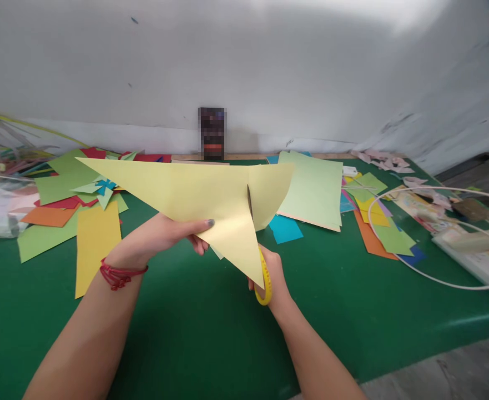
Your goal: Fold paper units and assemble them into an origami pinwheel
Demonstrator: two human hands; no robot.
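A large piece of pale yellow paper (pixel 186 191) is held up above the green table. My left hand (pixel 181 229) grips its lower left edge, thumb on top and fingers beneath. Yellow-handled scissors (pixel 265 283) are in my right hand (pixel 275 275), whose fingers are closed round the handle and partly hidden by the paper. A dark blade shows through a slit in the paper, with a curved flap of the sheet to its right. Most of the scissors lies behind the paper.
The green table (pixel 194 344) bears stacked light green sheets (pixel 314 191) behind the paper. Coloured scraps and a yellow strip (pixel 96 244) lie at left. On the right are more scraps, a looped white cable (pixel 439 280) and a power strip (pixel 473 261). A blurred dark object (pixel 212 133) stands against the wall.
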